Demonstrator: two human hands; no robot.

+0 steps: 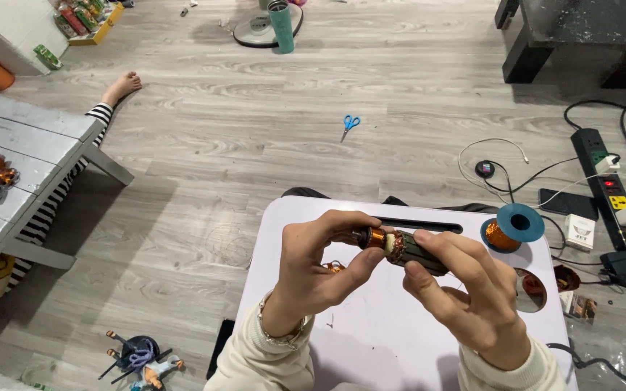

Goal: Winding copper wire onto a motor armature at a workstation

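home room | wood-look floor (255, 145) | lap table (400, 326) | power strip (606, 181)

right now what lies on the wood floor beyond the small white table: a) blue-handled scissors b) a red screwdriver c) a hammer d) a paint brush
a: blue-handled scissors lie on the grey wood floor beyond the white table, above where both hands hold the copper-wound motor armature.

A small white box with a printed label (581, 232) lies on the grey wooden floor (255, 145) beside a dark flat phone screen (563, 202), with colourful packets in a yellow tray (88, 18) far off top left.
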